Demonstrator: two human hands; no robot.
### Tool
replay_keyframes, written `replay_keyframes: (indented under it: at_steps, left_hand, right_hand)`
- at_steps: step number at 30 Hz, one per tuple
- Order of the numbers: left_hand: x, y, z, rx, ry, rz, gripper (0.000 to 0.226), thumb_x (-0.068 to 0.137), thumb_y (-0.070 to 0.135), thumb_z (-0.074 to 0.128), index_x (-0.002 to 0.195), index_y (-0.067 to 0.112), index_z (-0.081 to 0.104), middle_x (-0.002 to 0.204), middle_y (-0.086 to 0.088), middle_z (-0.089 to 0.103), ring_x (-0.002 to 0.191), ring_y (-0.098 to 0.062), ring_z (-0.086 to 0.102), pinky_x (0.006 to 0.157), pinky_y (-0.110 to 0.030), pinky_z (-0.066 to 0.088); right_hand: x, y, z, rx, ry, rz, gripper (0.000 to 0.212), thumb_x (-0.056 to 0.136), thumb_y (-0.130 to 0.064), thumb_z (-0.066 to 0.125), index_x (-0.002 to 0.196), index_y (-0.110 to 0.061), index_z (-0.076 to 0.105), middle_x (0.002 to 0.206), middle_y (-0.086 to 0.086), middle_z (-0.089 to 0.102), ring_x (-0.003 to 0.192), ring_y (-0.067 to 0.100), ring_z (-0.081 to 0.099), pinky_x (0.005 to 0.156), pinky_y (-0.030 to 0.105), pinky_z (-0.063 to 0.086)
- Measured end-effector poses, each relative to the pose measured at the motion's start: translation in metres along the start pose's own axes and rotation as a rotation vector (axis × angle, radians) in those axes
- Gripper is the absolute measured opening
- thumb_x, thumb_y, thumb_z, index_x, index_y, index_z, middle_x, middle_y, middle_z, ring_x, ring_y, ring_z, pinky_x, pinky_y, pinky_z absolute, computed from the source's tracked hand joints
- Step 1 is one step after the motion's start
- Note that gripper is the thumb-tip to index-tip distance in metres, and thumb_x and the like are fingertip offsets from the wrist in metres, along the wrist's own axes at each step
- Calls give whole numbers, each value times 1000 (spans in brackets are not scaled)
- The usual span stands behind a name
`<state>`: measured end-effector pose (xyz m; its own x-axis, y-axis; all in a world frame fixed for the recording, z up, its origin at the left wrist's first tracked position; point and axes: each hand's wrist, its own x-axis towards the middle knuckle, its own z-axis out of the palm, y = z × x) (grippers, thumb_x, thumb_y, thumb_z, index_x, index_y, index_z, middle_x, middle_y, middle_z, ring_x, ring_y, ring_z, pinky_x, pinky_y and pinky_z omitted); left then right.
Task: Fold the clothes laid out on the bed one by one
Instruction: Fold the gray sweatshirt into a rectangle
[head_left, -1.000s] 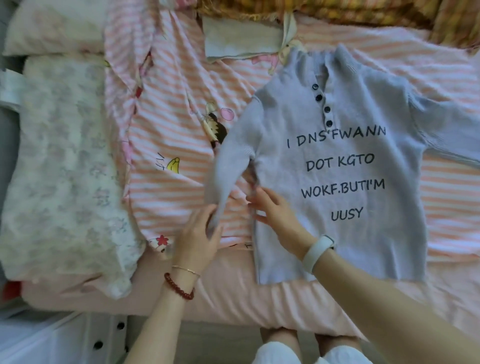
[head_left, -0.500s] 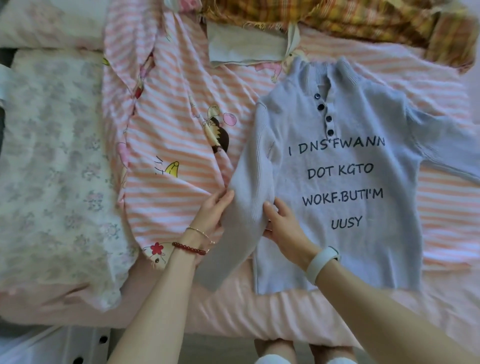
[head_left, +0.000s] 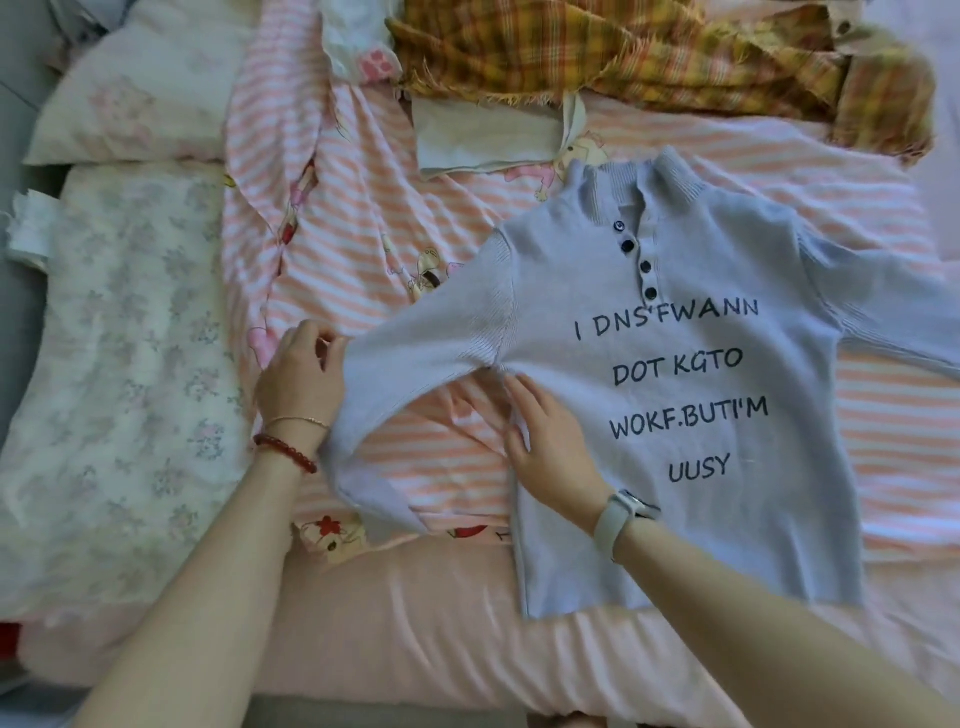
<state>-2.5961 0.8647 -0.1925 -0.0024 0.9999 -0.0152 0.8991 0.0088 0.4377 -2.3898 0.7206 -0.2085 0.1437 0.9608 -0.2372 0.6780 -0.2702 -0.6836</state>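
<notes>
A pale blue knit sweater (head_left: 691, 395) with dark buttons and black lettering lies front-up on the bed, collar away from me. Its left sleeve (head_left: 415, 358) stretches out to the left, the cuff end hanging back down towards me. My left hand (head_left: 298, 374) grips that sleeve at its bend, fingers curled on the fabric. My right hand (head_left: 545, 441) lies flat with straight fingers on the sweater's left side seam, just under the armpit. The sweater's right sleeve (head_left: 893, 317) runs off the right edge of view.
Under the sweater lies a pink-and-white striped sheet (head_left: 363, 249) with cartoon prints. A yellow plaid garment (head_left: 649, 57) is heaped at the far side, a folded white cloth (head_left: 483, 135) in front of it. A floral quilt (head_left: 114, 364) and pillow (head_left: 140, 98) fill the left.
My left hand has pulled the left sleeve out to the left, away from the sweater's body, where it was folded in. My right hand has slid to the side seam and flattened.
</notes>
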Motion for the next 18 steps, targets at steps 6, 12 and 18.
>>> replay_keyframes:
  at_steps: [6,12,18]
  left_hand:
    - [-29,-30,13,-448,-569,-413,33,89,22,60,119,10,55,111,-3,54,102,-15,50,86,-25,39]
    - [-77,-63,-23,-548,-594,-539,9,84,0,62,93,-2,63,83,-8,64,79,-14,61,68,-14,50]
    - [-91,-20,-38,-555,-453,-404,11,83,7,66,80,15,60,77,-7,65,69,-16,57,66,-32,46]
  right_hand:
    - [35,3,-2,-193,-265,-38,48,97,-21,37,144,-20,28,148,5,31,132,30,32,106,40,30]
    - [-23,-15,21,315,-115,24,33,93,-18,52,126,-14,51,119,4,57,102,19,58,89,35,46]
    - [-59,-47,59,639,-393,113,33,91,-21,59,123,-16,55,119,-6,61,113,4,55,93,24,47]
